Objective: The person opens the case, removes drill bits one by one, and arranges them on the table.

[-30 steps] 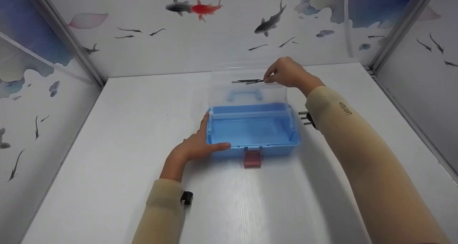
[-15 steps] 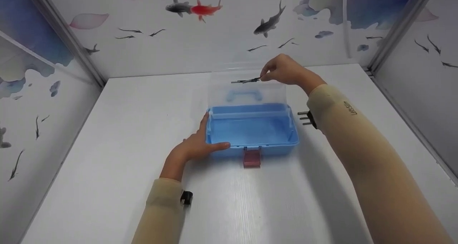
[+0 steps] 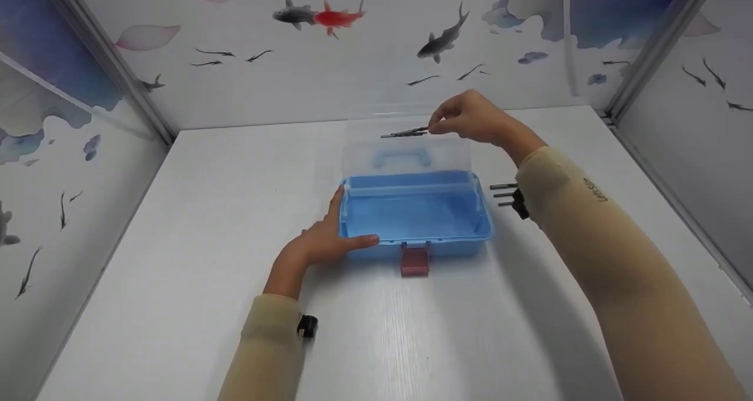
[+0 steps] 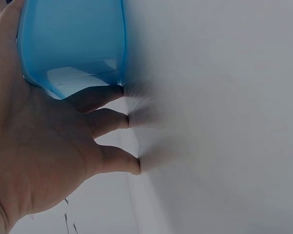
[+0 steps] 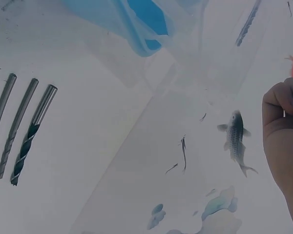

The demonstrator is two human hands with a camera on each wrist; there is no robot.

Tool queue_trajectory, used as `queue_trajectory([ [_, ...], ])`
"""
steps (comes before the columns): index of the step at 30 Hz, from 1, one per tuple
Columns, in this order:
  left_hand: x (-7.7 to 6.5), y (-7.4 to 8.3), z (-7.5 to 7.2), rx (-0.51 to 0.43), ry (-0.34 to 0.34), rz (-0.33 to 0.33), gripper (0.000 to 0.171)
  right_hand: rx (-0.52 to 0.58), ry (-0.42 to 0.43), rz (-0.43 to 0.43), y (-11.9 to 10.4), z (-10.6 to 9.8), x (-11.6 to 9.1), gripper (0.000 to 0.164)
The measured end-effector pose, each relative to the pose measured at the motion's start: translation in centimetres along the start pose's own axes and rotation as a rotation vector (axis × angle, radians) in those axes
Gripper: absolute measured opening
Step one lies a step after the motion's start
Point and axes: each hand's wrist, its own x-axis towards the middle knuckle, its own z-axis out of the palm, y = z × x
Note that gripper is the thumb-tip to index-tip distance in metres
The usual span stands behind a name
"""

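At upper centre, your nearer right hand (image 3: 470,120) pinches a drill bit (image 3: 413,132) pointing left, nearly level; your left hand (image 3: 320,240), fingers spread, touches the blue box (image 3: 460,247).

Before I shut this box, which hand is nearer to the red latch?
The left. The left hand rests at the near left corner of the blue toolbox, thumb pointing toward the red latch; the right hand is farther off, by the open clear lid.
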Motion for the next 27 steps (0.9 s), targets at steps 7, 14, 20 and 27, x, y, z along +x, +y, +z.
queue_trajectory([
  [7, 0.1, -0.4, 0.2, -0.002, 0.004, 0.009, 0.133, 0.008, -0.017, -0.022, -1.0, 0.1, -1.7, 0.032],
  [14, 0.1, -0.3, 0.1, -0.008, 0.000, 0.011, 0.135, -0.014, 0.018, -0.071, -1.7, -0.4, -3.6, 0.024],
  [20, 0.0, -0.2, 0.1, 0.003, -0.003, 0.012, 0.134, -0.020, 0.039, -0.087, -1.6, -1.1, -5.4, 0.020],
  [27, -0.2, -0.2, 0.0, 0.023, -0.002, 0.006, 0.134, -0.018, 0.047, -0.090, -0.6, -1.3, -7.0, 0.021],
])
